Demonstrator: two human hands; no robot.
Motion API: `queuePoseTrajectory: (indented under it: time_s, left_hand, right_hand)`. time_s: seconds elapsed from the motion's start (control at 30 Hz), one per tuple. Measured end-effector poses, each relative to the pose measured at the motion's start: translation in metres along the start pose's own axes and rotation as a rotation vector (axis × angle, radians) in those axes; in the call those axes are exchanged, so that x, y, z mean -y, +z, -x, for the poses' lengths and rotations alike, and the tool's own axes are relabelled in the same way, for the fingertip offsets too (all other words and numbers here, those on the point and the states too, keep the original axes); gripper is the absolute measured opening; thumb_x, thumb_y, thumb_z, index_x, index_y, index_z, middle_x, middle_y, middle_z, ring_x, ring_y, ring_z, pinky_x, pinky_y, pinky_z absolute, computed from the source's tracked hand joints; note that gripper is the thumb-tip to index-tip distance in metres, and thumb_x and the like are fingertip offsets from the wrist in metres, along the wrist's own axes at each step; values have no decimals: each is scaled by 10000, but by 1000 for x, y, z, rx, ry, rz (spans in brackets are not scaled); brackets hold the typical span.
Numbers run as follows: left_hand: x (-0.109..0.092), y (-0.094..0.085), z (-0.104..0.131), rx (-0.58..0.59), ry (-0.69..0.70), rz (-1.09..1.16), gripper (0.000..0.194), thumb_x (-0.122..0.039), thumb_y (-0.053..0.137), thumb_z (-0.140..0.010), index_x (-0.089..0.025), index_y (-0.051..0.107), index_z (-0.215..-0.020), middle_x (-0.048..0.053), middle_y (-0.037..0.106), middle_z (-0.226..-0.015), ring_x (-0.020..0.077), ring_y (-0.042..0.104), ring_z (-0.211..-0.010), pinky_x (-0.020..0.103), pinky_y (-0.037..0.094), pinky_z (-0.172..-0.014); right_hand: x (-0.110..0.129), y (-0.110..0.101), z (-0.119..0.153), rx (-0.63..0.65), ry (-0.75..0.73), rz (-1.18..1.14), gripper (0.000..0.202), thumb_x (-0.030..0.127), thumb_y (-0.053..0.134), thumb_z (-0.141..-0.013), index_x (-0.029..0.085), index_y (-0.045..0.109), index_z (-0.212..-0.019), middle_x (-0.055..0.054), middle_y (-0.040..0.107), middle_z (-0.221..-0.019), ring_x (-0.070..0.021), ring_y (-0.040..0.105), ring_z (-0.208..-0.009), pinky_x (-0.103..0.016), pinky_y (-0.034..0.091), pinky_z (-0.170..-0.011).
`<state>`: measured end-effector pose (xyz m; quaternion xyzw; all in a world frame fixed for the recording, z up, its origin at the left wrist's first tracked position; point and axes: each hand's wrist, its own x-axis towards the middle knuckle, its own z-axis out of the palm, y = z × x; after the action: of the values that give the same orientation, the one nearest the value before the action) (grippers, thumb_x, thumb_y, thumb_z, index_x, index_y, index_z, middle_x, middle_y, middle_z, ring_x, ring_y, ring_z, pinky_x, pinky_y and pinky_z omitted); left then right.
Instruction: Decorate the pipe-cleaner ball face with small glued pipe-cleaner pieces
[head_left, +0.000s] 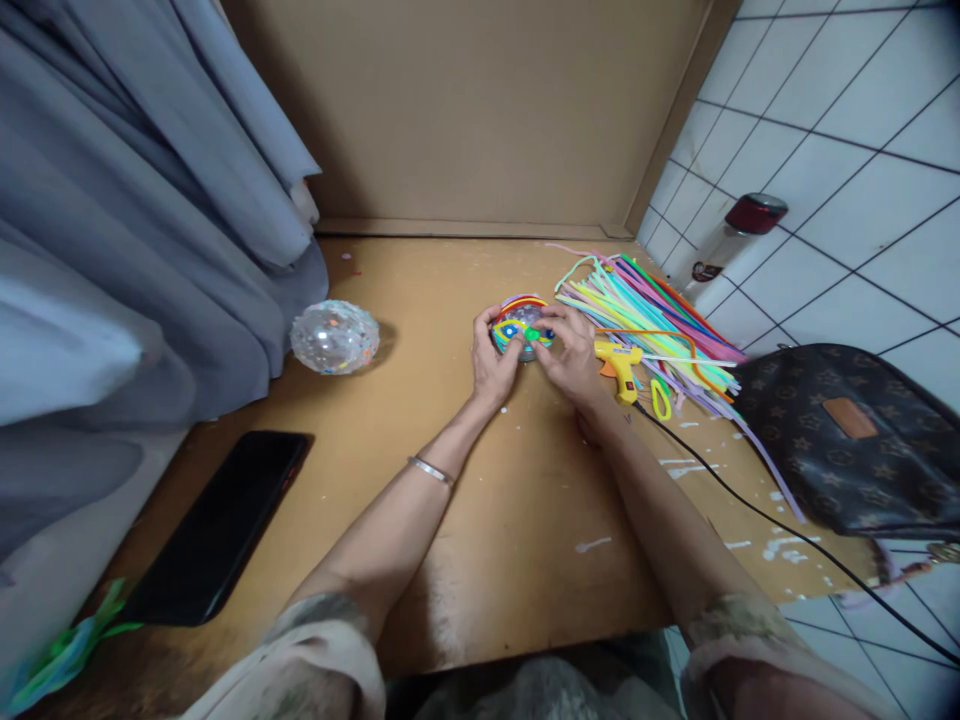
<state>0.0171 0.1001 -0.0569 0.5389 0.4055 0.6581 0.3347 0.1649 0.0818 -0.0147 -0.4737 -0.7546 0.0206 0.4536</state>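
Observation:
Both hands are on a clear round ball [524, 316] decorated with coloured pipe cleaners, at the middle of the table. My left hand [492, 362] is wrapped round its left side, the thumb against the front. A blue-centred, yellow-edged eye shape shows on the left of the ball. With fingers bent, my right hand [571, 350] presses at the right side, by a small green piece [532, 334] at the centre. Whether the right fingers pinch that piece or only press it on the ball, I cannot make out. My right fingers partly cover a second blue spot.
A yellow glue gun [622, 368] with a black cord lies right of my hands, beside a heap of pipe cleaners [637, 300]. Another clear ball [335, 337] sits left. A black phone [217, 525], a dark patterned bag [847, 440] and a red-capped bottle [724, 250] are around.

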Motion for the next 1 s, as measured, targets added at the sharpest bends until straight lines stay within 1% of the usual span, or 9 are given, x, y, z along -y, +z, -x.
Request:
queuePoseTrajectory:
  time_s: [0.2, 0.33, 0.5, 0.7, 1.0]
  left_hand:
    - [0, 0, 0, 6, 17, -12, 558, -430, 751, -829, -254, 528, -1309, 110, 621, -1363, 258, 630, -1253, 420, 487, -1112]
    - [0, -1, 1, 17, 28, -7, 563, -384, 757, -813, -256, 522, -1308, 113, 634, -1351, 264, 643, -1239, 433, 502, -1100]
    - [-2, 0, 1, 10, 17, -20, 596, -390, 776, -789, -250, 517, -1307, 115, 640, -1339, 267, 652, -1220, 427, 510, -1084]
    - [-2, 0, 1, 12, 12, -30, 620, -375, 786, -767, -259, 516, -1313, 111, 630, -1362, 274, 644, -1231, 433, 509, -1087]
    - [-3, 1, 0, 16, 22, -32, 581, -350, 750, -781, -247, 522, -1306, 111, 634, -1343, 267, 644, -1224, 423, 505, -1089]
  right_hand:
    - [-1, 0, 1, 4, 7, -23, 219, 396, 644, -907, 275, 712, -1076, -96, 689, -1293, -325, 598, -1268, -542, 410, -1117]
    - [-2, 0, -1, -16, 12, -38, 183, 384, 662, -903, 278, 712, -1043, -87, 705, -1263, -320, 612, -1249, -558, 423, -1112]
    - [-3, -1, -3, -20, 21, -65, 159, 379, 664, -898, 277, 694, -1016, -82, 720, -1223, -308, 631, -1221, -538, 449, -1098]
    - [-1, -1, -2, -30, 53, -68, 169, 353, 637, -870, 277, 669, -1018, -82, 717, -1229, -311, 618, -1228, -534, 433, -1107]
    - [0, 0, -2, -44, 27, -53, 167, 348, 618, -874, 276, 663, -1017, -88, 716, -1231, -312, 613, -1233, -535, 433, -1095]
